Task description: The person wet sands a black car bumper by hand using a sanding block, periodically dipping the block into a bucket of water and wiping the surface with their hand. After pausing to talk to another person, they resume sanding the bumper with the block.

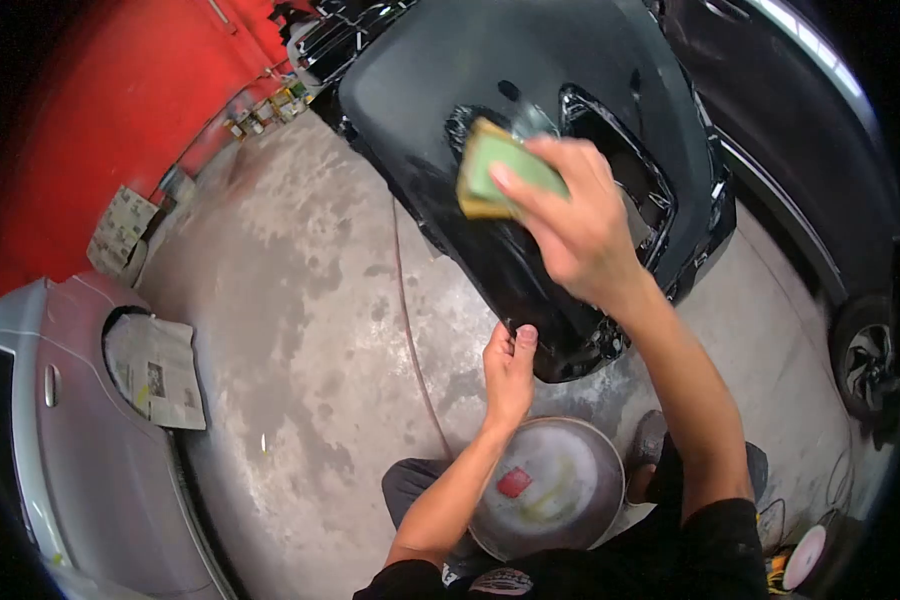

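A green and yellow sponge [505, 172] is in my right hand [585, 210], which is closed around it and slightly blurred. The sponge lies over the dark car bumper [470, 60], beside an opening [620, 150] in the panel. Glossy wet streaks mark the black surface around the sponge, while the upper part looks matte. My left hand [510, 375] grips the bumper's lower left edge, thumb on top and fingers partly hidden behind it. Below the hands, a round basin [613, 470] holds cloudy water and a small red piece [514, 482].
A silver car [100, 440] with newspaper [160, 370] over its wheel arch stands at left. On the right is a dark car [770, 110]. A hose [408, 320] crosses the concrete floor [290, 300]. Cans [250, 122] line the red wall [100, 110].
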